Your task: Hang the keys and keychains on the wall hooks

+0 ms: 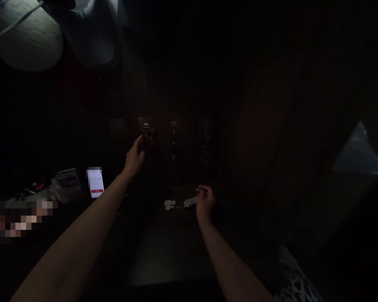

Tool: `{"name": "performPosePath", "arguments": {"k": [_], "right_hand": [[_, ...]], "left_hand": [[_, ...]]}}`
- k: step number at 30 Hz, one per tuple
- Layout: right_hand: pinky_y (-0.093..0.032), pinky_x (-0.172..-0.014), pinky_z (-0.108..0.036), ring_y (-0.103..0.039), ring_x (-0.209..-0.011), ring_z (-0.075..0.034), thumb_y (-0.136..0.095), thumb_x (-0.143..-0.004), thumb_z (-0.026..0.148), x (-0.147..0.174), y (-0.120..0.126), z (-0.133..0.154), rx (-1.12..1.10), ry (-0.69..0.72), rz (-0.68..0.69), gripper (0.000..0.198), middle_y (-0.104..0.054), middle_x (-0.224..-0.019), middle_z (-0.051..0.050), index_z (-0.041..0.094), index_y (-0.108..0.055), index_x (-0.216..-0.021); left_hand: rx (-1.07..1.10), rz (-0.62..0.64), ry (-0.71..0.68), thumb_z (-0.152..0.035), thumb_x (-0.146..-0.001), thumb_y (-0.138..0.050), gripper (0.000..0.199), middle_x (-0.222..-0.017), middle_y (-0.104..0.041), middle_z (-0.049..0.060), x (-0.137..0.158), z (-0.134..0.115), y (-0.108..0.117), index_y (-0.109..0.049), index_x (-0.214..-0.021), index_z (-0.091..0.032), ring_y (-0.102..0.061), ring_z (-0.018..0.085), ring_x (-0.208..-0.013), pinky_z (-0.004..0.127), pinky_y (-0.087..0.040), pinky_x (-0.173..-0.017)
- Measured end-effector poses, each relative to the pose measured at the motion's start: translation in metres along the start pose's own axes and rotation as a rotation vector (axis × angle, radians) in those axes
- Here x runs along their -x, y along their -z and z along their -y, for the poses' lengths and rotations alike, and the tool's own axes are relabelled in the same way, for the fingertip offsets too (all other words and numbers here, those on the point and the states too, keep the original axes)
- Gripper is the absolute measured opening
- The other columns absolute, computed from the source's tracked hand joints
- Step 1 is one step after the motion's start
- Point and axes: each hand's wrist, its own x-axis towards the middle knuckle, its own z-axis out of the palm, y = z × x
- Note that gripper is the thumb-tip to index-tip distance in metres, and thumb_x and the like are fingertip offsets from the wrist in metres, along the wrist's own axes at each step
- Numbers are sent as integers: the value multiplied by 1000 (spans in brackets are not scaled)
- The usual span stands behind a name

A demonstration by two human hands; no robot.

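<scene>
Left hand (135,157) at hanging keychain (150,140); print illegible

Fingers bent, grip cannot be determined; keychain hangs from hook (146,124). Right hand (205,204) loosely curled beside white charms (168,204) on counter (170,256), hold unclear. Phone (96,183) screen: red bar (97,191), text unreadable

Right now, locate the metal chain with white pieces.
In the head view, the metal chain is below centre, just left of the right hand and right of the lit phone.

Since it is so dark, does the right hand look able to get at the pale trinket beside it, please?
Probably yes: the right hand is close beside the pale trinket, with nothing visible between them, though dimness hides whether they touch.
</scene>
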Motion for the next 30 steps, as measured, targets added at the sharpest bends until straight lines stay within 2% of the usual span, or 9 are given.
{"name": "performPosePath", "arguments": {"k": [10, 16, 22, 27, 30], "right_hand": [[-44, -62, -26, -60, -73, -17, -37, -73, 31, -5, -1, -12, 70, 19, -3, 21, -64, -76, -5, 20, -53, -81], [-45, -65, -28, -61, -76, -19, -40, -73, 33, -4, -1, -11, 119, 7, 75, 24, -67, -80, -7, 20, -56, -83], [-45, -74, -31, -61, -87, -19, -39, -74, 30, -3, -6, -16, 196, 52, 199, 27, -67, -94, -7, 20, -58, -91], [-39, -87, -34, -59, -94, -20, -42, -76, 26, 1, -8, -16, 458, 192, 278, 27, -68, -97, -5, 23, -63, -93], [-34, -92, -36, -57, -98, -21, -45, -76, 23, 5, -9, -13, 595, 229, 314, 28, -67, -99, -4, 24, -65, -96]], "left_hand": [[112, 132, 291, -15, -77, -44, 55, -127, -56, 5, 107, 38, -23, -41, -131, -25, -49, 18, -119, 38, -34, -104], [97, 353, 271, -20, -81, -42, 50, -135, -48, 4, 157, 51, -54, -42, -131, -24, -43, 17, -124, 37, -31, -106], [-109, 525, 33, -31, -86, -42, 47, -140, -41, 6, 172, 51, -69, -39, -133, -27, -36, 18, -129, 37, -29, -107], [-270, 614, 30, -45, -87, -38, 50, -144, -35, 8, 170, 45, -67, -38, -134, -28, -28, 24, -133, 46, -27, -106], [-321, 661, 29, -48, -88, -36, 50, -144, -34, 7, 169, 43, -66, -39, -134, -29, -26, 26, -134, 48, -26, -106]]}}
